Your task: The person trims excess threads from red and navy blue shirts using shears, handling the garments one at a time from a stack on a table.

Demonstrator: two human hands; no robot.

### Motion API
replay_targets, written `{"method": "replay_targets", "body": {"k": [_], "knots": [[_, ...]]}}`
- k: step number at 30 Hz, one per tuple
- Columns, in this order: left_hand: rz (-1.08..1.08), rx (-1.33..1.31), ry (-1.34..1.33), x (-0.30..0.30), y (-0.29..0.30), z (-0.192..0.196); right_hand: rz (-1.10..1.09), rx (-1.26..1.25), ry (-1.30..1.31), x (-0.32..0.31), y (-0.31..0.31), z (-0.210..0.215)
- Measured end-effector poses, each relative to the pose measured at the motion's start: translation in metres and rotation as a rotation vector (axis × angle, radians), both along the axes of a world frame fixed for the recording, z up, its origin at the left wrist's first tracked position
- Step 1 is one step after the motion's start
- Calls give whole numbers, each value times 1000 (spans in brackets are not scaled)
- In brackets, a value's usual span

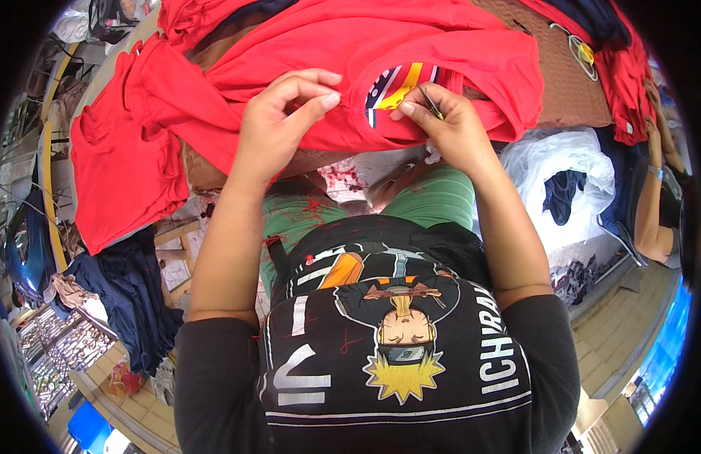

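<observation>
A red garment (290,45) lies spread across the brown padded surface in front of me. Its round opening shows an inner or printed patch (402,85) in yellow, navy and white. My left hand (282,113) is over the cloth left of that opening, fingers curled and thumb near the index finger; anything pinched there is too small to see. At the opening's right edge, my right hand (453,125) is closed around small dark thread snips (431,103), whose narrow end points up and left. Its thumb and index finger are at the patch's edge.
More red cloth (127,166) hangs over the left side, with dark navy cloth (127,287) below. At right stand a clear plastic bag (562,163) with dark fabric and a looped pale cord (585,54). Another person's arm (653,189) shows at the far right.
</observation>
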State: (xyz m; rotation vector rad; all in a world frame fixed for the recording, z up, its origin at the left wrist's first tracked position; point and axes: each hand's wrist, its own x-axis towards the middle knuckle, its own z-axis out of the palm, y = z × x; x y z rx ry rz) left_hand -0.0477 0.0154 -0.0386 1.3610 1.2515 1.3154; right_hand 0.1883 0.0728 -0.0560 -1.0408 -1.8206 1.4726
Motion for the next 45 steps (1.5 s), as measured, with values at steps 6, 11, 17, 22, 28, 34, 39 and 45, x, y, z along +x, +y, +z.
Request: {"method": "replay_targets", "body": {"k": [6,11,17,22,28,34,39,45], "knots": [[-502,-41,32,-31,-21,36,0,78,5,2,-3,15],[-232,102,319,-2,-14,40,66,137,-110,-3,-7,40],[-57,230,654,19,-3,9,131,167,-98,-25,-13,58],[-19,183,631,22,-1,-8,123,331,-38,-41,-2,36],[76,80,634,16,-9,-7,10,469,-258,-34,14,5],[-78,-78,816,-14,-25,34,-11,510,-329,-34,12,8],[-372,-402,943,-40,-52,67,-14,446,-289,-30,8,11],[-120,-63,815,-27,-48,62,66,451,-201,-30,-14,32]]}}
